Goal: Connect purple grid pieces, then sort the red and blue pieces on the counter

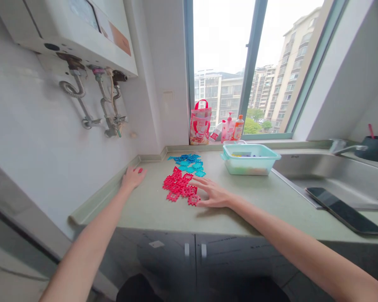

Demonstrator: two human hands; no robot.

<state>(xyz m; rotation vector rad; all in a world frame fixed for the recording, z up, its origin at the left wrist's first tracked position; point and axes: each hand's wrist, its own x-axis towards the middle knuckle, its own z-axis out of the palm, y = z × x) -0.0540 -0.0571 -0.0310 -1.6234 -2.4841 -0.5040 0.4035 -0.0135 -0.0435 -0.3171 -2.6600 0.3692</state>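
Note:
A pile of red plastic interlocking pieces (180, 186) lies on the pale green countertop (264, 201). Just behind it lies a pile of blue and teal pieces (190, 163). My right hand (212, 193) rests flat beside the red pile, fingers spread and touching the nearest red pieces. My left hand (132, 177) lies on the counter near the wall, left of the red pile, its fingers curled over a small red piece (140, 170).
A clear tub with a teal rim (250, 158) holding mixed pieces stands behind my right hand. A steel sink (330, 176) lies to the right with a dark phone (345, 209) on its edge. Bottles (233, 128) and a pink bag (200, 123) stand on the windowsill.

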